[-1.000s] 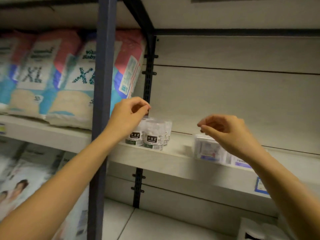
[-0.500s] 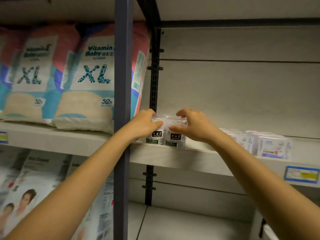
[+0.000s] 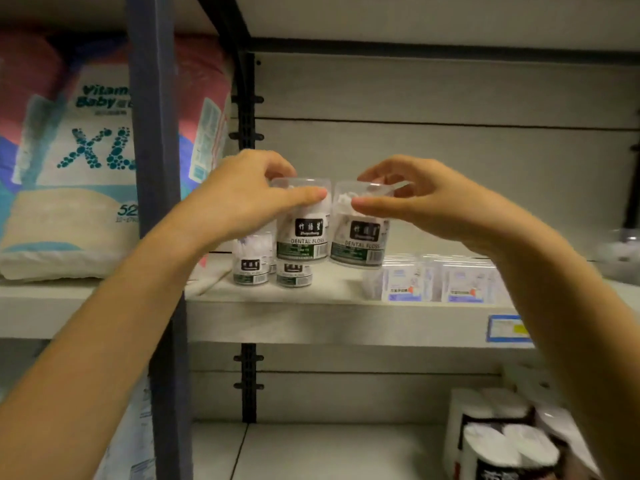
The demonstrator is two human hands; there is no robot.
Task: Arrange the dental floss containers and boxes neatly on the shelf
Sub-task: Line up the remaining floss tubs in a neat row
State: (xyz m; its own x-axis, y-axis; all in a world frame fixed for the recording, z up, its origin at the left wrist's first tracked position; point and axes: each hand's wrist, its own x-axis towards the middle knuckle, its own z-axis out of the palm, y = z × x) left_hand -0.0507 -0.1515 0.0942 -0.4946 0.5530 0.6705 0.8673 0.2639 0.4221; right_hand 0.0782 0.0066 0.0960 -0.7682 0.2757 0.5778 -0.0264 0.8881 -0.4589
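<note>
Left hand grips clear floss container near lid; right hand pinches second container. Both held side by side above shelf. Floss boxes in row at right. Other containers stand on shelf beneath left hand.

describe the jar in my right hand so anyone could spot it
Above the pale shelf right of the dark upright post, two clear plastic dental floss jars with black-and-green labels are held up side by side. The one meant is the right jar, pinched near its lid by the right hand.
</note>
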